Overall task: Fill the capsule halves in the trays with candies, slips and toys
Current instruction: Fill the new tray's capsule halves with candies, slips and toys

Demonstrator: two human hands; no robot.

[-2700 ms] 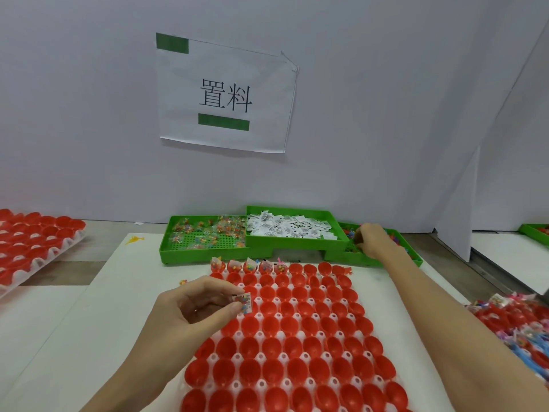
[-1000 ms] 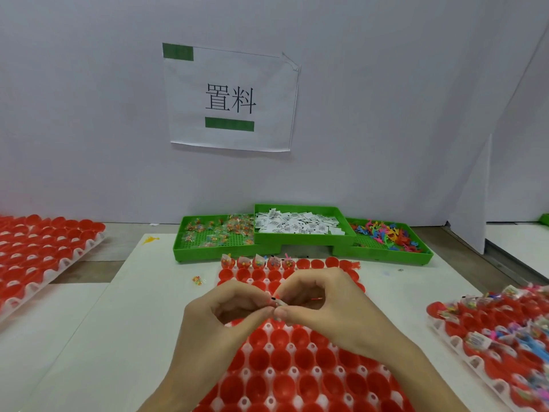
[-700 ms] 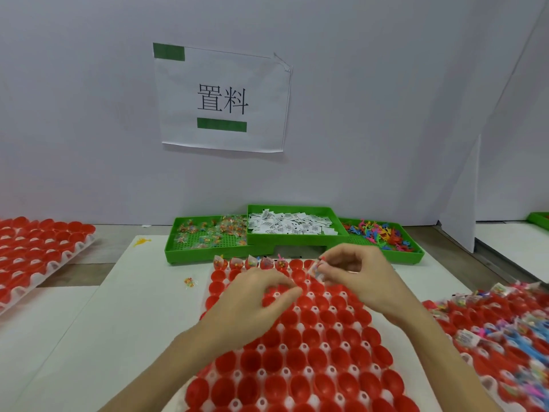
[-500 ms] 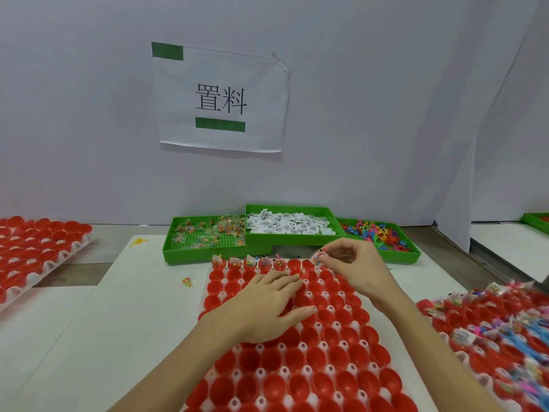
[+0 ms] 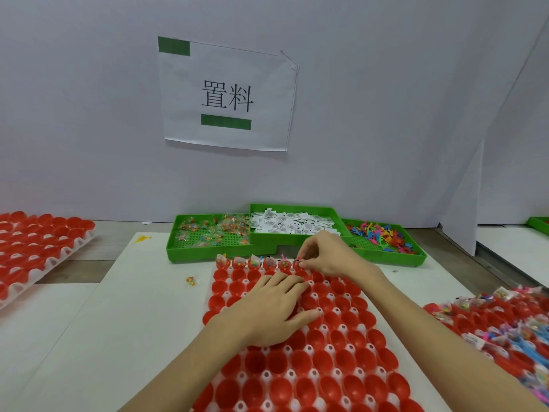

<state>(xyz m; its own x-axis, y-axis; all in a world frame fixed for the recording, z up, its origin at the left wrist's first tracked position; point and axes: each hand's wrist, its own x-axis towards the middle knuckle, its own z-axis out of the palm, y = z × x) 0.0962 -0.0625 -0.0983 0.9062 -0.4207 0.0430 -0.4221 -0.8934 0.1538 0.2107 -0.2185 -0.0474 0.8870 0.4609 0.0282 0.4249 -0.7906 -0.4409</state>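
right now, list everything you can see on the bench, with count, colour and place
capsule tray: one, white, centre, holding many red capsule halves; five in its far row filled
candy bin: one, green, far left of three, wrapped candies inside
slip bin: one, green, middle, white printed slips inside
toy bin: one, green, far right, mixed-colour toys inside
loose candy: one, clear wrap, on the white mat left of the capsule tray
left tray: one, white with red halves, left edge
right tray: one, red halves already filled, right edge
paper sign: one, white with green bars, on the wall
left hand: flat on the capsule tray
right hand: grip pinching items at the far row's sixth half
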